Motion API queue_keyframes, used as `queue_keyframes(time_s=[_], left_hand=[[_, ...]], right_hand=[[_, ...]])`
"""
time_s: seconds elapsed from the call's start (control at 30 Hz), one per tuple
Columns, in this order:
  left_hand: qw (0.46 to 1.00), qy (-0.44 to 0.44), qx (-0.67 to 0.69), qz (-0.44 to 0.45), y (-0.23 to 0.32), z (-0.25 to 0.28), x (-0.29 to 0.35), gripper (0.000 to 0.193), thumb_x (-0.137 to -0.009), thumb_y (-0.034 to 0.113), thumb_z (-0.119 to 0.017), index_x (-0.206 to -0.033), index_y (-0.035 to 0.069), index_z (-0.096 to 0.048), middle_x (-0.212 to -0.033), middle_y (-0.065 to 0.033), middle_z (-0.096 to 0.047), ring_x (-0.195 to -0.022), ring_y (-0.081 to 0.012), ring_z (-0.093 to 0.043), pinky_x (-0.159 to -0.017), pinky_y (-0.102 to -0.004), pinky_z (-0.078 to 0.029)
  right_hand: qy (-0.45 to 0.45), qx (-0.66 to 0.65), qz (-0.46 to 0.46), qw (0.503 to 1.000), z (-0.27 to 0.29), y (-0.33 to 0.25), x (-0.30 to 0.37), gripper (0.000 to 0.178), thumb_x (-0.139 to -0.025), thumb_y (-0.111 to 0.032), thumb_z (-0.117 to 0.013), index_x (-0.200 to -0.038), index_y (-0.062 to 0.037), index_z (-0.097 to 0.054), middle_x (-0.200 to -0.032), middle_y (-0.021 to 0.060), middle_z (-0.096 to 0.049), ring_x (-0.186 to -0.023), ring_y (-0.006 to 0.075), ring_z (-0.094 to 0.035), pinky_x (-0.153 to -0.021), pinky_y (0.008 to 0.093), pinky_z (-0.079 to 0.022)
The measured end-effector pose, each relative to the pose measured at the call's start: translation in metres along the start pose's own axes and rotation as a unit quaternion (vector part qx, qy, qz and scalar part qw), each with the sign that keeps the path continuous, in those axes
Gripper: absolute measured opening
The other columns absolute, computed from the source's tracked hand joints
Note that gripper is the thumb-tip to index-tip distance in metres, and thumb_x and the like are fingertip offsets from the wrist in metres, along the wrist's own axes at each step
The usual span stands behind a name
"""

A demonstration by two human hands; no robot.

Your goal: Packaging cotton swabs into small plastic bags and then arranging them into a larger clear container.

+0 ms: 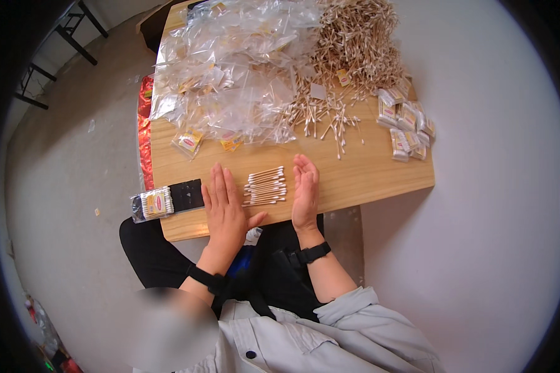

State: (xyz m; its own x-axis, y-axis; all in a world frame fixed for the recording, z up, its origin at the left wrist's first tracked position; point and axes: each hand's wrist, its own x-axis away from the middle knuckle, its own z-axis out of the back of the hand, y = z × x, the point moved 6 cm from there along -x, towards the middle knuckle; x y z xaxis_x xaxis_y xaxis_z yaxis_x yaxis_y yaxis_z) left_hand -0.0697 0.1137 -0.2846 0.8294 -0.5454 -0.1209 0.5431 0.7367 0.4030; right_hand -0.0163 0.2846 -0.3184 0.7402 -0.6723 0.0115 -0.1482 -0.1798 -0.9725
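Nearest the viewpoint, a light grey shirt (280,339) and black wrist straps (314,252) are visible, one strap on each forearm. Beyond them, both hands are positioned at the near edge of the wooden table (373,174). The left hand (225,214) is open, back upward, fingers extended and thumb spread toward the right. The right hand (305,193) is open, set edge-on with the palm facing left and the fingers slightly curved. Neither hand grips an item.

A row of double-ended cotton swabs (266,186) lies on the tabletop between the hands, the sticks roughly parallel and aligned left to right. Left of the left hand is a black strip (186,194); a filled swab packet (156,203) with a yellow label lies at its outer end.

Farther out, two yellow label cards (188,141) lie at the near margin of a heap of clear plastic bags (236,81). Filled packs (407,118) are grouped at the right edge. A large pile of loose swabs (358,50) occupies the far right area.
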Motion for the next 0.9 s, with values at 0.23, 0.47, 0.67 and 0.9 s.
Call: queue_keyframes(time_s=[0.23, 0.47, 0.67, 0.9], left_hand=[[1.000, -0.009, 0.001, -0.030, 0.024, -0.022, 0.005, 0.109, -0.075, 0.047, -0.073, -0.151, -0.005, -0.015, -0.159, -0.0256, -0.016, -0.148, -0.0371, -0.016, -0.119, -0.0495, -0.015], [0.999, -0.032, 0.027, -0.007, 0.029, -0.027, 0.000, 0.097, -0.083, 0.041, -0.068, -0.151, -0.005, -0.018, -0.159, -0.0245, -0.015, -0.148, -0.0368, -0.015, -0.119, -0.0496, -0.015], [1.000, -0.012, 0.000, -0.010, 0.015, -0.017, -0.005, 0.097, -0.082, 0.036, -0.071, -0.151, -0.005, -0.016, -0.158, -0.0245, -0.017, -0.148, -0.0370, -0.016, -0.118, -0.0546, -0.014], [0.998, -0.057, -0.025, 0.023, 0.002, -0.004, -0.007, 0.108, -0.077, 0.051, -0.071, -0.151, -0.005, -0.016, -0.159, -0.0228, -0.016, -0.149, -0.0354, -0.015, -0.119, -0.0540, -0.009]], right_hand=[[-0.049, 0.069, 0.018, 0.996, -0.033, 0.000, 0.000, 0.054, -0.106, -0.040, -0.032, -0.140, 0.0017, -0.038, -0.141, 0.0149, -0.042, -0.134, 0.0233, -0.037, -0.116, 0.0387, -0.024], [-0.027, -0.077, -0.050, 0.995, -0.031, 0.007, -0.002, 0.058, -0.105, -0.044, -0.032, -0.143, -0.0002, -0.035, -0.142, 0.0137, -0.042, -0.136, 0.0219, -0.036, -0.118, 0.0378, -0.021], [-0.018, -0.072, -0.042, 0.996, -0.021, 0.000, -0.002, 0.056, -0.105, -0.043, -0.033, -0.143, -0.0010, -0.035, -0.141, 0.0130, -0.044, -0.136, 0.0213, -0.038, -0.117, 0.0359, -0.023], [-0.032, -0.025, -0.007, 0.999, -0.028, 0.003, -0.002, 0.055, -0.106, -0.040, -0.033, -0.143, -0.0001, -0.036, -0.143, 0.0137, -0.042, -0.136, 0.0216, -0.038, -0.117, 0.0368, -0.023]])
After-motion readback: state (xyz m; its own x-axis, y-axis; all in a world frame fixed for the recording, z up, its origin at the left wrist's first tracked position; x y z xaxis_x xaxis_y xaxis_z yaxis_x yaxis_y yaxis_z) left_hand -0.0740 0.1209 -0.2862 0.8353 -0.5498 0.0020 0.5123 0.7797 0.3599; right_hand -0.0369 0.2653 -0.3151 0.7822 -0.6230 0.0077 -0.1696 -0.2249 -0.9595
